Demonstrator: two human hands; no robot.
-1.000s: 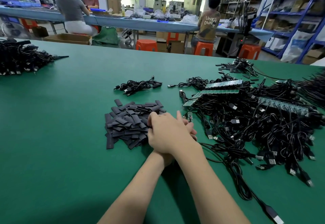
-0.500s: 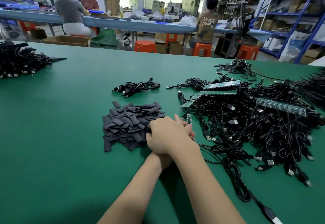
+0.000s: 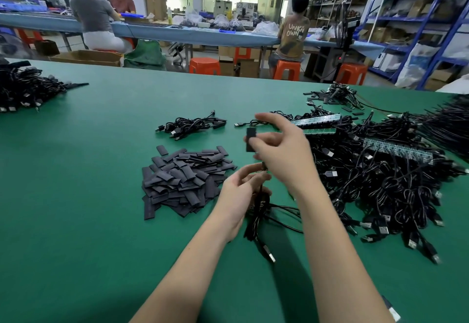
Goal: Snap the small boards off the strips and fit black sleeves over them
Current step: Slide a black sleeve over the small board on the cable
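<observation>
My right hand [image 3: 281,152] is raised above the green table [image 3: 76,196] and pinches one flat black sleeve [image 3: 251,140], held upright. Just below it my left hand [image 3: 241,193] grips a bundled black cable [image 3: 256,216], whose small board end [image 3: 264,166] sticks up between the fingertips. A USB plug [image 3: 269,254] of that cable hangs down toward me. A heap of several black sleeves [image 3: 185,183] lies left of my hands. Green board strips [image 3: 317,124] [image 3: 398,150] lie on the cable pile at right.
A large tangle of black USB cables [image 3: 380,183] fills the right side. A small cable bundle [image 3: 190,126] lies beyond the sleeves, another cable heap [image 3: 22,89] at far left. People sit at a blue bench [image 3: 177,32] behind, with orange stools [image 3: 203,65].
My hands were clasped together low beside the sleeve heap. They have separated and lifted: the right holds a sleeve up, the left holds a cable with its board end upward.
</observation>
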